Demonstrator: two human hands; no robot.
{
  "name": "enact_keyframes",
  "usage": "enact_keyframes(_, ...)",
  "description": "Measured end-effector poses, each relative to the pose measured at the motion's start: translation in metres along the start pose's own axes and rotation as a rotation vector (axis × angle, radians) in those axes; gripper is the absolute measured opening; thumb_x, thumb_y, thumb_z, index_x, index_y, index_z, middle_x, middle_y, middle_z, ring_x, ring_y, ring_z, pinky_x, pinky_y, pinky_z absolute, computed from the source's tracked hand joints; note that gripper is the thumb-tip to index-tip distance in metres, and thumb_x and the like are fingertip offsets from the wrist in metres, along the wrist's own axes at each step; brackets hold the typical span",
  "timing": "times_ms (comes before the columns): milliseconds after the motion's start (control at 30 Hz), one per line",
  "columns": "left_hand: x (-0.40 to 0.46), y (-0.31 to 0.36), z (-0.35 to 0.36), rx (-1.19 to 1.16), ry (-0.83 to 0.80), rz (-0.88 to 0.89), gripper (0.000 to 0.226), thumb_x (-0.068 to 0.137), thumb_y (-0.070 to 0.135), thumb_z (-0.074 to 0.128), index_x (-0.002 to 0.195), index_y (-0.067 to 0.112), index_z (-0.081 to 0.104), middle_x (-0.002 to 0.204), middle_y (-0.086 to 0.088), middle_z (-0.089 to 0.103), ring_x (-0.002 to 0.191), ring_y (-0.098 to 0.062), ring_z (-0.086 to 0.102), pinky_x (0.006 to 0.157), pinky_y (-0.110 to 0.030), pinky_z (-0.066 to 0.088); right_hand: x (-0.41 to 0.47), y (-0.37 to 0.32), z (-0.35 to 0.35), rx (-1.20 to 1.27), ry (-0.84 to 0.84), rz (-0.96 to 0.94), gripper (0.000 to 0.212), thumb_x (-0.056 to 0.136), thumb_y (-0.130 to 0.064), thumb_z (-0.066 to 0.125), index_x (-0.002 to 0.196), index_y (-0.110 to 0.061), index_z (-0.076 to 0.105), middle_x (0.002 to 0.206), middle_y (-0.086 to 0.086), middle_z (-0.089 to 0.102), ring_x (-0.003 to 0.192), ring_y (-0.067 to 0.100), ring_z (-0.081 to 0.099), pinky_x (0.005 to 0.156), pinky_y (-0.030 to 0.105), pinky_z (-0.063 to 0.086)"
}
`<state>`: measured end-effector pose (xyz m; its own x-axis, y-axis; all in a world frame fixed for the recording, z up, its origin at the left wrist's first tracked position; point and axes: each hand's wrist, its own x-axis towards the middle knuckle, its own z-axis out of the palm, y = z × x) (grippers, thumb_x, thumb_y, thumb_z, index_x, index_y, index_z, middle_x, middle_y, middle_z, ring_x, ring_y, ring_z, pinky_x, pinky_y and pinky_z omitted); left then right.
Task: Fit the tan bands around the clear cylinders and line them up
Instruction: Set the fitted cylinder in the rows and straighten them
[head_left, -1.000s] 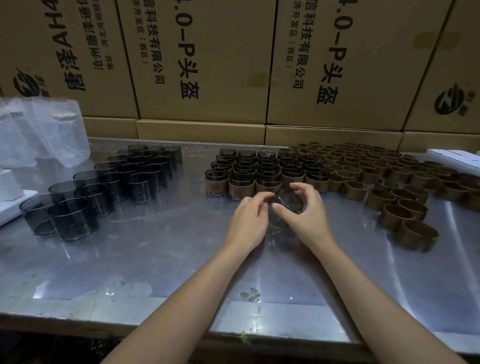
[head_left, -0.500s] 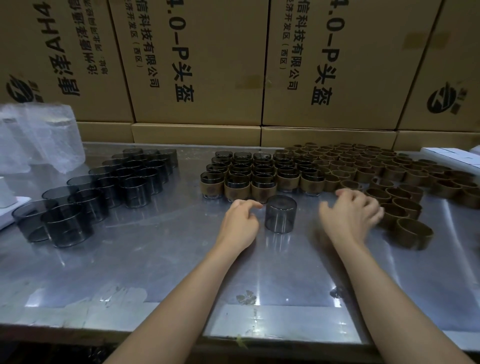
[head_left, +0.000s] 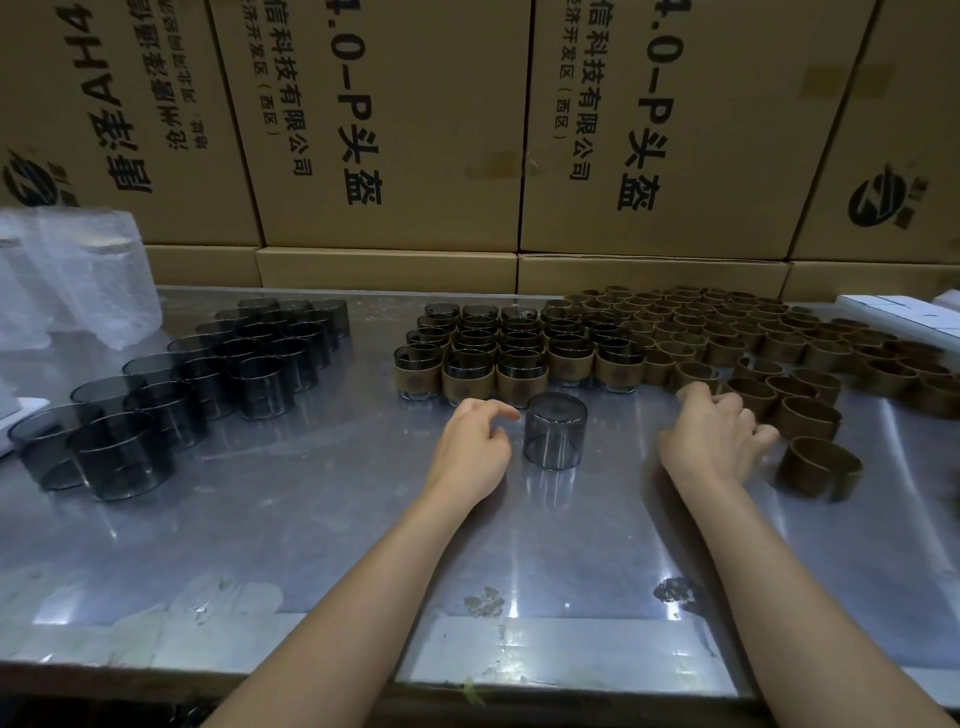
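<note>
Steel-topped reflective desk (head_left: 311, 519); its near edge runs along the bottom of the view, and a broad bare strip of metal lies between that edge and the work, crossed only by the two forearms. Far edge closed off by a wall of stacked brown cardboard cartons (head_left: 395, 130); black print on them includes "4.0-P", "AH4", Chinese characters, and a round logo at right; smaller print too fine to make out.

Single smoky clear plastic cylinder (head_left: 555, 437) stands upright mid-desk, unbanded, just in front of the block of banded cylinders (head_left: 514, 358), which sit in tight rows with tan bands round their lower halves; a round stamp shows on the front bands, unreadable.

Left hand (head_left: 470, 449) rests beside the single cylinder, fingers loosely curled, forefinger pointing toward its top rim; touching or not, cannot tell; holds nothing. Right hand (head_left: 714, 436) well apart to the right, palm down, fingers bent at the edge of the loose tan bands (head_left: 727, 332); whether it grips one, cannot tell. One separate tan band (head_left: 818, 467) sits just right of that hand.

Left side: cluster of bare dark-tinted cylinders (head_left: 208, 374); behind it a crumpled clear plastic bag (head_left: 78, 275); open metal between this cluster and the left hand. White flat boxes (head_left: 893, 306) at far right edge.
</note>
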<state>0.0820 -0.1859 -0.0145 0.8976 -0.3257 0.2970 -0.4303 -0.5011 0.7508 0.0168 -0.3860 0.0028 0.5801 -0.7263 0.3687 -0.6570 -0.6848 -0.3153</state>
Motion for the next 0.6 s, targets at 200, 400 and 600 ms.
enact_keyframes(200,0.000,0.001,0.001,-0.011,0.023,0.027,0.034,0.095,0.003,0.041,0.113,0.019,0.063,0.118,0.004,0.048,0.085,-0.006,0.049,0.080,-0.021,0.039,-0.009,-0.013,-0.003,0.516,0.037,-0.163,0.022,0.094,-0.013,0.056,0.106,-0.031,0.061,0.097,-0.007,0.066,0.094,0.017,0.056,0.090,0.033,0.024)
enact_keyframes(400,0.000,0.006,-0.002,-0.135,0.174,0.138,0.024,0.098,0.011,0.045,0.113,0.017,0.064,0.113,0.005,0.055,0.096,0.001,0.053,0.084,-0.008,0.038,-0.022,-0.032,-0.031,1.478,-0.215,-0.262,0.027,0.097,-0.007,0.049,0.096,-0.028,0.065,0.094,-0.007,0.069,0.090,0.006,0.064,0.076,0.017,0.047)
enact_keyframes(600,-0.006,0.019,-0.002,-0.321,0.197,0.300,0.041,0.097,0.045,0.032,0.113,0.028,0.065,0.110,0.011,0.062,0.107,0.006,0.052,0.091,-0.012,0.039,-0.028,-0.034,-0.041,1.843,-0.818,-0.047,0.021,0.098,-0.010,0.043,0.105,-0.014,0.062,0.067,-0.007,0.065,0.059,0.003,0.060,0.059,0.016,0.052)
